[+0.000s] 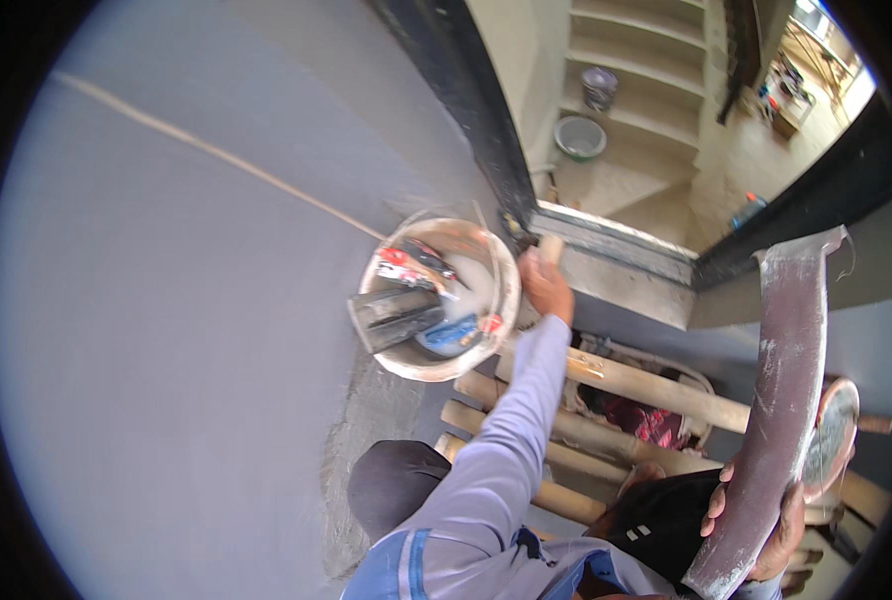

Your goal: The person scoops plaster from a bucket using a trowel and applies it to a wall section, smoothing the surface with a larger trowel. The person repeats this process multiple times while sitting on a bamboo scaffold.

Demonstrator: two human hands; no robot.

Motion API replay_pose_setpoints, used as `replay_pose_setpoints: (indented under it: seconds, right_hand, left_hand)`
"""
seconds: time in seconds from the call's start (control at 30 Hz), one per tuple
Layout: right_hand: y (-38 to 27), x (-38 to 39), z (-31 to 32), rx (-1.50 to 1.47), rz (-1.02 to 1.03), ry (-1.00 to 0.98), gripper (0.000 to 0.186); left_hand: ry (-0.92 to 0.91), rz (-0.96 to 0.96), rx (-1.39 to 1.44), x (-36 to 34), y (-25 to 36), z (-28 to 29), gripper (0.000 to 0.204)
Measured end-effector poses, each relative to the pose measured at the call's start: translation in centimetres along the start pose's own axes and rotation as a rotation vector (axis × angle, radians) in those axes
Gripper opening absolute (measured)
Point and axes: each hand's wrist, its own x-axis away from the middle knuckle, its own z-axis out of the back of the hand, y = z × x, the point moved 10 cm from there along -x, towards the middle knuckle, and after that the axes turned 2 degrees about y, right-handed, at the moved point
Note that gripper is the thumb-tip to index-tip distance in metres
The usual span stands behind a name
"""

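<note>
My left hand [546, 286] reaches up and away along a lavender sleeve, its fingers closed round a short pale wooden piece [551, 249] beside the window sill. The rest of that piece is hidden. Just left of this hand is a round bucket [507, 300] with cloudy liquid inside. A grey rectangular block [396, 318] lies across its rim; a red-and-white item [406, 268] and a blue tool [452, 332] lie inside. At the right, my right hand [784, 530] grips the lower part of a long maroon board [791, 350] with whitish edges, held upright.
Bamboo poles [666, 392] run below the opening. Behind the board is a round dish [834, 440], grey inside. A grey wall [186, 330] fills the left; a dark rounded shape [394, 488] is beside my left sleeve. Stairs [638, 55] and a basin [579, 138] show beyond the dark frame.
</note>
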Motion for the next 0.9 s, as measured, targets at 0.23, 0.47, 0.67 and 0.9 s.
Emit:
replay_pose_setpoints:
  seconds: [0.23, 0.47, 0.67, 0.9]
  right_hand:
    - [0.4, -0.4, -4.3, 0.029, -0.438, -0.071, 0.066]
    - [2.7, -2.0, -5.1, 0.169, -0.505, 0.023, 0.055]
    - [5.5, -0.9, -4.9, 0.387, -0.543, 0.067, 0.048]
    - [-1.2, 1.4, -18.0, 0.605, -0.564, -0.066, 0.049]
  left_hand:
    - [-0.335, 0.006, 0.172, 3.6, 9.6, -1.2, 0.036]
    - [-1.305, 0.051, 0.082, 13.0, 12.4, -0.4, 0.022]
    - [-1.966, -0.403, -0.306, 10.4, 21.6, 10.6, 0.030]
    - [-1.205, 0.001, 0.063, -17.3, 47.0, 36.1, 0.026]
